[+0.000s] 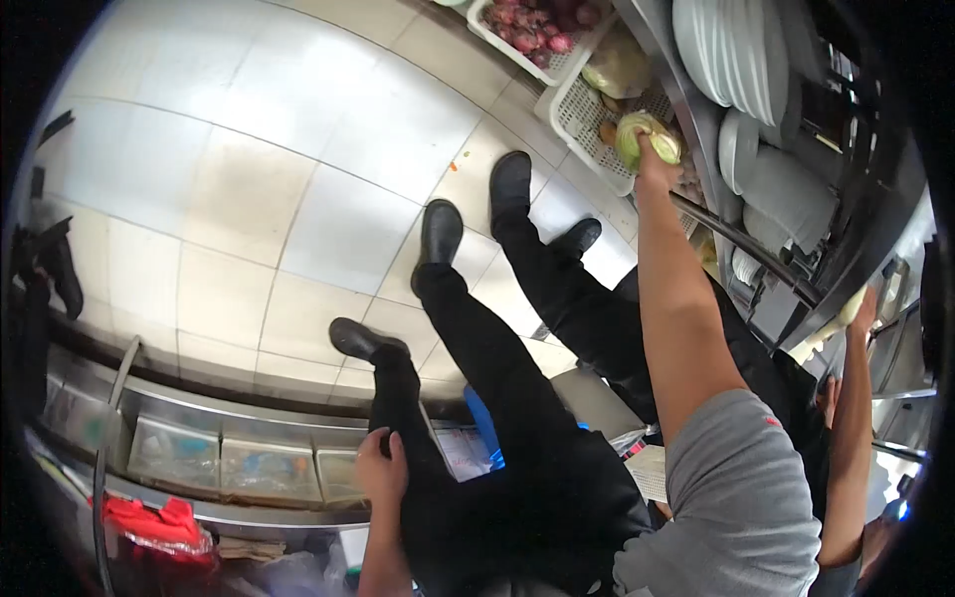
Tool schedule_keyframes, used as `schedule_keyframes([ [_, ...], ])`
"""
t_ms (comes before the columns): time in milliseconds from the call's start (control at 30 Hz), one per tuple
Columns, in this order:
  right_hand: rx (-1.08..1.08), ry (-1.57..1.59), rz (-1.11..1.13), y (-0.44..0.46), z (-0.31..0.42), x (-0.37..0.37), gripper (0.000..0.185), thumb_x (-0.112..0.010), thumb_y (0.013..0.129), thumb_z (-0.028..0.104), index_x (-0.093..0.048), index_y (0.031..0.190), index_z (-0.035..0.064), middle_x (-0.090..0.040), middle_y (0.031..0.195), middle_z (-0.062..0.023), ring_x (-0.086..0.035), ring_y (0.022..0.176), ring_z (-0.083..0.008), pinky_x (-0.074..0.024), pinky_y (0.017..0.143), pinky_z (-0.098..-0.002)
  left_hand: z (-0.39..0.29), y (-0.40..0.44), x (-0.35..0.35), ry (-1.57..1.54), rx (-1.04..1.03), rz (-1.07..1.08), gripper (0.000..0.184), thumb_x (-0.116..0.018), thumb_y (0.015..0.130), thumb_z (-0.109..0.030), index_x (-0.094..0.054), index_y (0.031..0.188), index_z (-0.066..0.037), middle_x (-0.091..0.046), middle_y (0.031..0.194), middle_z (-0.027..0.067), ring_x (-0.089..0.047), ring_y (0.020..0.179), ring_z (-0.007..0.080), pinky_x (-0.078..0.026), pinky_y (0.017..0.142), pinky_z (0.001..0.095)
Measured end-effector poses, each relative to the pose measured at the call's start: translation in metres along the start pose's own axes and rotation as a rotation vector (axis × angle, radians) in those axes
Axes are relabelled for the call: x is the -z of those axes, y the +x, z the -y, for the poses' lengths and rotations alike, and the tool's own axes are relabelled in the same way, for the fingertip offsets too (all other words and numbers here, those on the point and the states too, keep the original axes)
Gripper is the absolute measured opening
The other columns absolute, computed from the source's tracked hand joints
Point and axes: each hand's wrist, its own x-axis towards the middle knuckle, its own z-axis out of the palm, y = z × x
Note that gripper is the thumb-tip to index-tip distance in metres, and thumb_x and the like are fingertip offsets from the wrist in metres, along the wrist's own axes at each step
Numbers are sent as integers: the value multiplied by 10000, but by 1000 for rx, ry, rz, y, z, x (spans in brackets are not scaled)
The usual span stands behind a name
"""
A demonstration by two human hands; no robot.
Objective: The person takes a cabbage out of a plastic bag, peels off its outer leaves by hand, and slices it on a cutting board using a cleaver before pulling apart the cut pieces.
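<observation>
My right arm, in a grey sleeve, is stretched out to the upper right. My right hand (655,165) grips a pale green cabbage (637,134) at the near side of a white plastic basket (572,111). A bagged pale vegetable (617,68) lies farther back in that basket, and smaller brownish items sit around the cabbage. My left hand (383,468) hangs low beside my black trouser leg, holding nothing, its thumb and fingers apart. Close to it are steel-framed clear bins (269,470).
Another white basket (482,20) holds red onions (537,25). Stacked white plates (731,55) fill the steel shelf (686,119) above. A co-worker in black trousers stands close on my right, one arm (854,418) raised. Pale floor tiles (328,219) carry small orange scraps.
</observation>
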Motion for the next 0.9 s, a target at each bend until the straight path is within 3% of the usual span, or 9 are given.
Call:
schedule_keyframes([
  [67, -15, 635, 69, -9, -25, -3, 1039, -986, 699, 268, -373, 1493, -4, -564, 1418, -170, -591, 1287, -336, -548, 993, -494, 18, -4, -11, -25, -5, -31, 307, -659, 986, -293, -722, 1148, -39, -728, 1112, 207, -676, 1070, 402, -528, 941, 465],
  [233, -331, 719, 477, -151, 2, 81, 874, -938, 774, 379, -457, 1474, 173, -567, 1424, -114, -599, 1202, -386, -502, 851, -590, 68, -27, -13, -274, -52, -72, 355, -648, 1000, -347, -730, 1108, -19, -738, 1039, 233, -701, 1012, 418, -546, 893, 468],
  [333, -424, 914, 763, -236, 6, 125, 724, -846, 866, 442, -498, 1451, 197, -588, 1388, -96, -588, 1217, -315, -507, 927, -553, 98, -44, -20, -364, -83, 40, 431, -596, 1016, -431, -734, 1142, -42, -730, 1076, 251, -690, 1077, 436, -538, 925, 488],
  [400, -419, 1184, 1247, -278, -15, 143, 547, -675, 991, 451, -553, 1410, 122, -651, 1329, -94, -646, 1166, -296, -550, 981, -451, 140, -50, -42, -65, -17, 142, 600, -564, 977, -600, -716, 1162, -50, -715, 1150, 252, -659, 1147, 457, -516, 978, 532],
  [467, -545, 1290, 1355, -343, 19, 184, 649, -694, 973, 443, -483, 1501, 130, -598, 1441, -124, -615, 1274, -321, -535, 1038, -471, 136, -65, -12, -100, -49, 203, 670, -621, 913, -663, -717, 1208, -68, -728, 1169, 231, -669, 1150, 434, -519, 997, 484],
  [500, -639, 1243, 1358, -365, 29, 198, 627, -673, 991, 420, -445, 1534, 206, -548, 1492, -105, -563, 1326, -352, -503, 1057, -543, 151, -59, -18, -133, -58, 141, 634, -619, 932, -627, -720, 1224, -74, -743, 1158, 207, -679, 1137, 416, -522, 1002, 461],
  [667, -392, 825, 1505, -445, 61, 284, 799, -807, 848, 573, -468, 1495, 248, -515, 1491, -85, -514, 1330, -344, -437, 1036, -599, 143, -146, 70, -345, -112, -208, 571, -629, 953, -520, -708, 1255, -42, -721, 1224, 226, -677, 1171, 390, -518, 1028, 459],
  [733, -307, 818, 1585, -470, 65, 325, 901, -820, 839, 562, -385, 1562, 245, -402, 1585, -99, -409, 1431, -390, -355, 1141, -661, 150, -173, 104, -320, -72, -312, 546, -620, 962, -474, -686, 1302, -51, -703, 1263, 237, -660, 1199, 409, -512, 1046, 469],
  [900, -289, 920, 1730, -505, 76, 391, 938, -815, 863, 529, -319, 1596, 216, -339, 1615, -129, -350, 1463, -397, -355, 1151, -661, 136, -300, 189, -107, -143, -650, 452, -605, 962, -356, -684, 1275, -40, -701, 1218, 269, -661, 1168, 431, -517, 1033, 503],
])
